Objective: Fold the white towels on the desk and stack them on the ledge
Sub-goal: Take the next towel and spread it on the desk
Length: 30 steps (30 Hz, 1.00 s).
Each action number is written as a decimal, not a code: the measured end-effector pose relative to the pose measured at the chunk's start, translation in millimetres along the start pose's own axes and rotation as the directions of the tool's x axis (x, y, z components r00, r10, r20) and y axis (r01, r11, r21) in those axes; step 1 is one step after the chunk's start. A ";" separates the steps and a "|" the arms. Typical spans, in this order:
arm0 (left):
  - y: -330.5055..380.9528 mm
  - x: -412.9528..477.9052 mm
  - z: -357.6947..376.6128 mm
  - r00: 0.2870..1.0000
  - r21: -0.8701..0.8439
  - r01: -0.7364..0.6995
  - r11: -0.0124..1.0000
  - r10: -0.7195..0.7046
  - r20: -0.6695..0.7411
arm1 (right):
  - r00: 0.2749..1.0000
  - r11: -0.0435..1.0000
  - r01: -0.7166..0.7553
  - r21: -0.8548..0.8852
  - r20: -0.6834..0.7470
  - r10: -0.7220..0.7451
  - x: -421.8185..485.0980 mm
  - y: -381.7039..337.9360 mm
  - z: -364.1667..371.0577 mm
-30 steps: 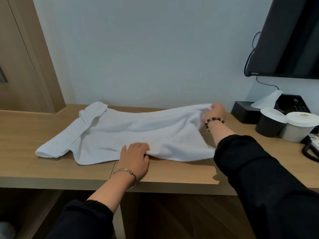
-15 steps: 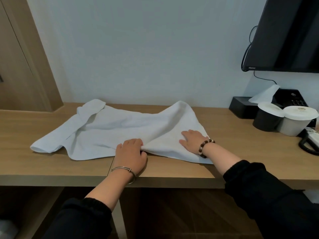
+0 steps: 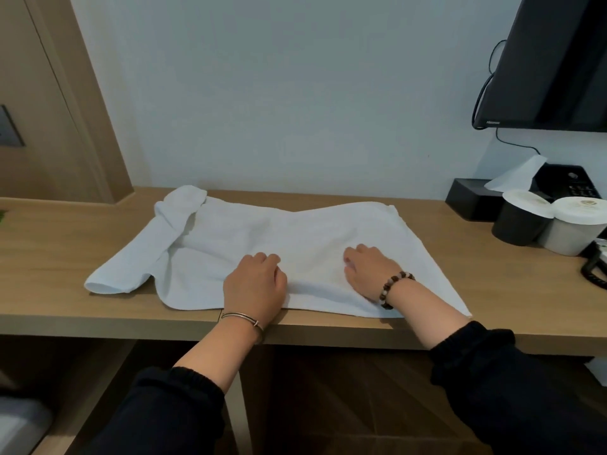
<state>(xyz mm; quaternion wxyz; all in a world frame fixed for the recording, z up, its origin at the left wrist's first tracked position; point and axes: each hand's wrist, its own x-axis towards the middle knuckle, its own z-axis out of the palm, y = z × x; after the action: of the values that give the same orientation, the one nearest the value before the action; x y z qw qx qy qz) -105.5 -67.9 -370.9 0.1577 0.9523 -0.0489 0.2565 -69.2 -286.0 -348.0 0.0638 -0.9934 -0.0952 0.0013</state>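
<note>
A white towel [image 3: 312, 234] lies spread on the wooden desk [image 3: 59, 238], its near edge at the desk's front. A bunched white strip [image 3: 141, 254] runs from the back left down to the front left, partly under the spread cloth; I cannot tell whether it is a second towel. My left hand [image 3: 254, 285] sits on the towel's front edge with its fingers curled into the cloth. My right hand [image 3: 369, 269] lies flat on the towel just to the right, fingers pointing left, pressing it down.
At the desk's right end stand a black tissue box [image 3: 469, 198], a black cup [image 3: 522, 221] and a white cup [image 3: 578, 228], both lidded, with a telephone [image 3: 571, 183] behind. A television [image 3: 558, 60] hangs above them. A wooden panel [image 3: 65, 110] rises at the left.
My right hand let go of the towel's far right corner, came down onto the cloth near me and now presses it flat. The towel has settled flatter. My left hand stayed put.
</note>
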 end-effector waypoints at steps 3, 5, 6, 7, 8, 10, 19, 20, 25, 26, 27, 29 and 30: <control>-6.5 8.1 -4.3 0.996 0.087 -0.034 0.996 0.040 -0.074 | 0.981 0.971 -0.195 -0.136 -0.014 0.195 0.7 7.9 -13.0; -11.1 13.8 -3.5 0.998 0.203 0.040 0.978 -0.050 0.045 | 0.962 0.918 -0.264 -0.295 -0.013 0.272 4.7 5.3 -19.2; -13.6 15.4 -0.4 0.989 0.226 0.071 0.971 -0.098 0.111 | 0.969 0.919 -0.240 -0.313 -0.018 0.247 7.2 1.5 -18.4; -15.8 16.0 3.3 0.977 0.226 0.089 0.970 -0.129 0.171 | 0.983 0.949 -0.177 -0.262 -0.007 0.182 8.9 -3.6 -14.4; -17.4 16.1 6.7 0.962 0.213 0.103 0.972 -0.151 0.227 | 0.994 0.983 -0.099 -0.158 0.021 0.103 9.9 -9.0 -8.0; -19.3 16.8 11.8 0.937 0.179 0.126 0.976 -0.176 0.301 | 0.992 1.000 0.000 0.012 0.129 -0.002 9.1 -15.7 9.2; -32.6 19.4 -0.6 0.964 0.244 -0.052 0.968 -0.015 0.266 | 0.950 0.973 -0.160 -0.165 0.243 0.198 36.4 12.3 0.6; -38.1 17.8 -5.5 0.965 0.268 -0.066 0.961 -0.007 0.261 | 0.951 0.965 -0.149 -0.214 0.238 0.200 40.4 7.6 -4.6; -69.9 9.3 -41.8 0.993 0.149 -0.102 0.984 0.108 -0.040 | 0.999 0.999 0.045 0.000 -0.018 -0.045 51.5 -76.4 -3.5; -77.6 8.4 -47.8 0.992 0.103 -0.063 0.993 0.074 -0.101 | 0.995 0.994 0.086 0.072 -0.050 -0.083 52.1 -96.9 0.7; -85.8 8.4 -52.8 0.993 0.054 0.012 0.998 -0.005 -0.121 | 0.991 0.986 0.121 0.116 -0.063 -0.114 52.5 -115.2 5.8; -103.3 8.9 -59.9 0.974 -0.036 0.213 0.976 -0.215 -0.068 | 0.988 0.977 0.155 0.147 -0.030 -0.152 52.0 -141.2 19.3; -112.6 8.6 -61.1 0.954 -0.053 0.298 0.953 -0.299 -0.009 | 0.987 0.980 0.158 0.121 0.008 -0.160 51.2 -148.6 28.0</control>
<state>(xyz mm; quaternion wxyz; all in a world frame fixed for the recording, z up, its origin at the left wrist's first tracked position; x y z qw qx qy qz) -107.4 58.3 -347.5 0.2193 0.9422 0.0904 0.2365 -47.5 -128.1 -356.4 0.1226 -0.9769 -0.1745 0.0104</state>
